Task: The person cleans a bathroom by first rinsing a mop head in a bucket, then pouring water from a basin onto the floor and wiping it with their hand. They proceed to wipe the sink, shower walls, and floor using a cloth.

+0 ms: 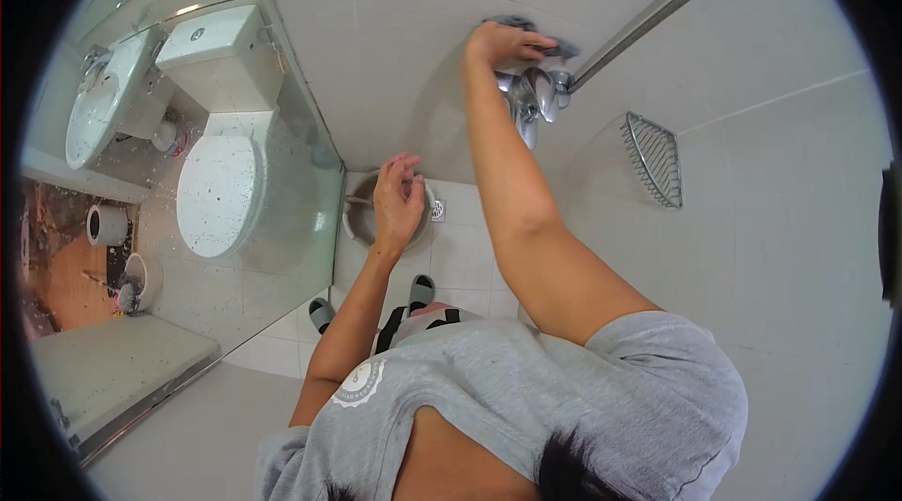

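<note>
High on the tiled wall, just above the chrome shower mixer tap (538, 95), my right hand (510, 44) presses a dark grey cloth (564, 48) to the surface. The cloth shows on both sides of the fingers; its middle lies hidden under them. My left hand (400, 199) hangs in the air with loosely bent fingers and nothing in it. Below it on the floor stands a round grey bucket (359, 231), partly covered from sight by that hand. Something like a handle crosses the bucket's left side.
A glass panel (305, 125) on the left separates me from the toilet (221, 191) and washbasin (103, 107). A metal hose (667, 8) rises from the tap. To its right a wire corner basket (655, 161) is fixed on the wall. A floor drain (439, 211) lies beside the bucket.
</note>
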Motion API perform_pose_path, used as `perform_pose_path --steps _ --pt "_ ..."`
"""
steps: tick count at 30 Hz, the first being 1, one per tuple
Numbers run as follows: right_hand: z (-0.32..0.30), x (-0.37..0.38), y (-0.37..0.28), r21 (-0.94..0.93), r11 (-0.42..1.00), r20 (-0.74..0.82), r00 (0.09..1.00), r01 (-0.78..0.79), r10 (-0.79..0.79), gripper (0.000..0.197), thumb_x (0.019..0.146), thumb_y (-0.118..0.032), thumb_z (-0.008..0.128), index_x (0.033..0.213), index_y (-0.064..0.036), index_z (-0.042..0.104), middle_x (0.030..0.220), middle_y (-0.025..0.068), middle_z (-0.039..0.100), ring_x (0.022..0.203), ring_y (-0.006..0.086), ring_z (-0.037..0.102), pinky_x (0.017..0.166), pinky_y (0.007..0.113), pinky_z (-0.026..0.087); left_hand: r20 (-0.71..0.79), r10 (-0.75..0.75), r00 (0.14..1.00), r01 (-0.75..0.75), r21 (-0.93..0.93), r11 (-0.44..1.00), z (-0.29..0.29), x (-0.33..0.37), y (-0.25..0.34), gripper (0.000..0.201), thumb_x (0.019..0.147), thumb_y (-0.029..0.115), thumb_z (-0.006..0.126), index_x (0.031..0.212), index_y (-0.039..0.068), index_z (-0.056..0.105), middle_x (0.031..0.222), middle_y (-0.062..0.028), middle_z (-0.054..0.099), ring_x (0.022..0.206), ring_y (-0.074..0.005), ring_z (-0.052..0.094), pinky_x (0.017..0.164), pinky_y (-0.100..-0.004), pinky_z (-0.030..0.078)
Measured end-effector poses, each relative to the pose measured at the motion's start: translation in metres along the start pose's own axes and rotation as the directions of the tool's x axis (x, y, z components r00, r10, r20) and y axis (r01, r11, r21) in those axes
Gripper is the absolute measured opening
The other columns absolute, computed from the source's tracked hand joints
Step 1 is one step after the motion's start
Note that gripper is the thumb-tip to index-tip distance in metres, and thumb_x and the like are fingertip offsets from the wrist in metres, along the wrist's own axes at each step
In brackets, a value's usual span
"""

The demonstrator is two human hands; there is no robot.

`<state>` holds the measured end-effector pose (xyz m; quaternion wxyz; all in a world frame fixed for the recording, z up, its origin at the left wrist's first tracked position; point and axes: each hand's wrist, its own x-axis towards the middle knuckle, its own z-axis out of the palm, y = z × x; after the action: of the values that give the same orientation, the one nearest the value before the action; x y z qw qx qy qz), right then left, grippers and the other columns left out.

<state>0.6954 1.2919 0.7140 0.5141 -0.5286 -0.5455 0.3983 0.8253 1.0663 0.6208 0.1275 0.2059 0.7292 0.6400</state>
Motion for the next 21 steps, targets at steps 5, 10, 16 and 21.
perform_pose_path --steps 5,10,16,21 --pt "-0.002 -0.013 0.004 -0.303 0.924 0.170 0.941 -0.233 0.293 0.073 0.084 0.001 0.041 0.138 0.0071 -0.009 0.138 0.0393 0.007 0.130 0.0442 0.022 0.107 0.042 0.024 -0.003 -0.020 1.000 0.020 -0.027 0.999 -0.001 -0.011 -0.019 0.028 0.082 -0.001 0.053 0.109 0.002 0.056 0.120 -0.0083 0.049 0.093 -0.0162 0.055 0.081 -0.0266 0.049" --pt "-0.029 -0.050 0.001 0.388 0.873 0.298 0.856 0.296 -0.423 0.048 0.081 -0.002 0.049 0.127 0.0081 0.038 0.131 0.0212 0.041 0.120 0.0318 0.041 0.100 0.037 0.034 0.035 0.037 0.999 -0.040 0.068 0.997 -0.006 -0.011 -0.018 0.029 0.081 -0.002 0.054 0.109 0.003 0.057 0.120 -0.0087 0.050 0.093 -0.0180 0.057 0.076 -0.0270 0.049" --pt "0.024 -0.048 -0.065 0.000 0.144 -0.007 0.144 0.990 -0.990 0.041 0.085 -0.006 0.047 0.127 -0.0083 0.050 0.129 0.0142 0.046 0.124 0.0313 0.037 0.105 0.050 0.022 -0.031 -0.036 0.999 0.037 0.047 0.998 -0.031 -0.024 -0.045 0.030 0.080 -0.003 0.054 0.109 0.004 0.056 0.119 -0.0087 0.051 0.091 -0.0173 0.057 0.075 -0.0262 0.049" --pt "0.064 -0.067 0.146 -0.004 -0.374 0.502 -0.322 0.927 -0.802 0.046 0.084 -0.011 0.047 0.130 -0.0112 0.045 0.137 0.0062 0.040 0.129 0.0221 0.032 0.110 0.036 0.022 -0.085 -0.199 0.976 0.204 0.055 0.977 -0.053 -0.040 -0.111 0.030 0.081 -0.002 0.053 0.110 0.004 0.055 0.116 -0.0080 0.053 0.091 -0.0174 0.057 0.075 -0.0267 0.049"
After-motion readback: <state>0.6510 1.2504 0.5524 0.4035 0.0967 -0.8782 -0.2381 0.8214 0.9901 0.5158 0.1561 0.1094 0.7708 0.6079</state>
